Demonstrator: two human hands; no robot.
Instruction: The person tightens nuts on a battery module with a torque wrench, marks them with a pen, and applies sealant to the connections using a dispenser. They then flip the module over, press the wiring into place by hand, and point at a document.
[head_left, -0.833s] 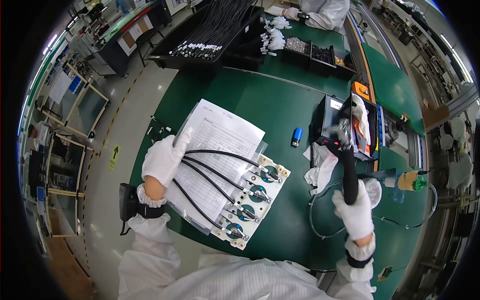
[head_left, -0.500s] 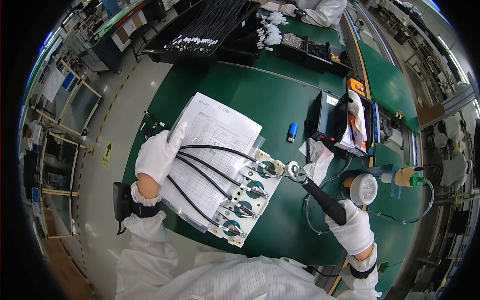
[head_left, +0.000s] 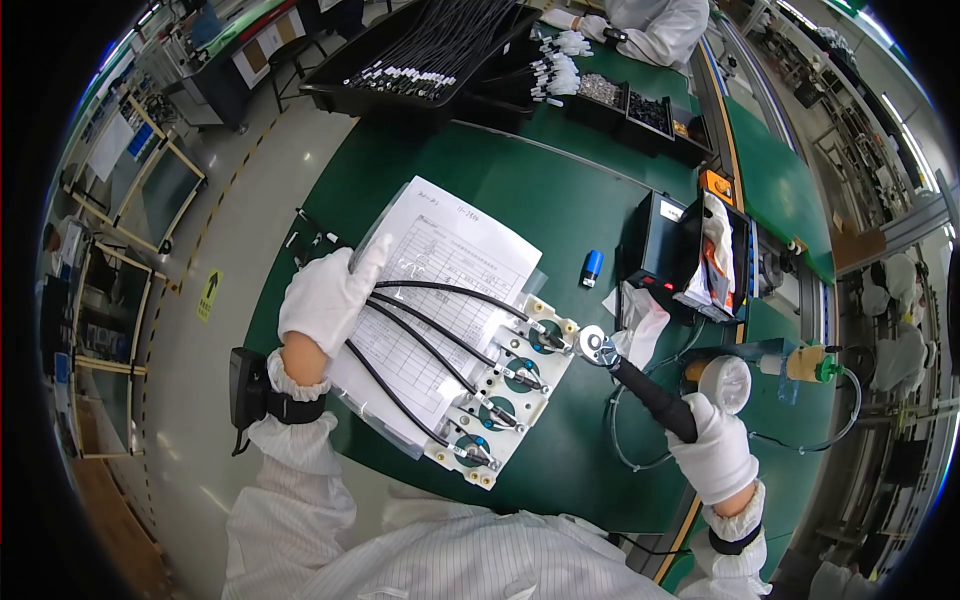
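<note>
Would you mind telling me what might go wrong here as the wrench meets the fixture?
1. The wrench head sits at the white fixture plate's edge, beside the top connector; it might slip off.
2. The left hand presses only the black cables and paper sheet, so the plate could shift.

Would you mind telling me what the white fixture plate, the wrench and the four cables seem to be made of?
The fixture plate looks like matte white plastic, though painted metal is possible. The wrench has a shiny metal head and a black handle, likely rubber or plastic, held by the right hand. The cables look sheathed in smooth black rubber or plastic; the left hand presses on them.
</note>
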